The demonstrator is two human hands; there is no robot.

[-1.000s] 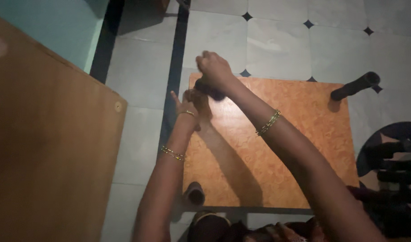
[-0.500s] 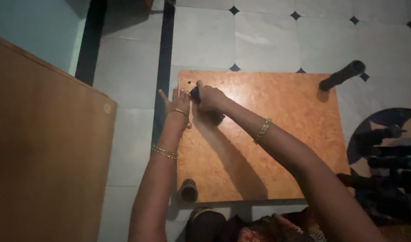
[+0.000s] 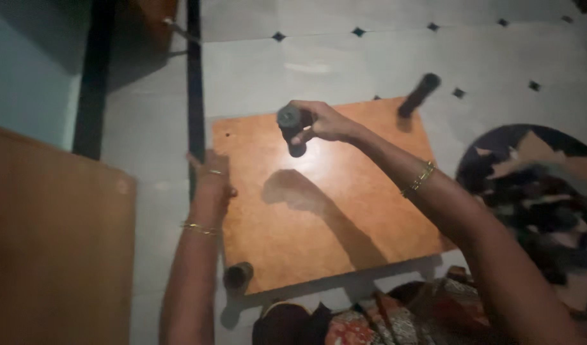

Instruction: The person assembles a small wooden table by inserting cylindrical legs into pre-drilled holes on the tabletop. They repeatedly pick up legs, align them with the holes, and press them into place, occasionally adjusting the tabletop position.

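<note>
**Leg held above the board**

The right hand (image 3: 322,122) grips a dark cylindrical leg (image 3: 291,128), lifted over the far left part of the orange board (image 3: 344,204). The left hand (image 3: 210,177) lies flat and open on the board's left edge, gripping nothing. The board rests on a pale tiled floor (image 3: 319,57); one leg (image 3: 419,94) stands at its far right corner, another (image 3: 237,276) at the near left. A brown panel (image 3: 50,255) sits left. Right arm stretched forward, wrist bent.

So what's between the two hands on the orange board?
Head view: only bare orange board and an arm's shadow lie between the left hand and right hand.
</note>
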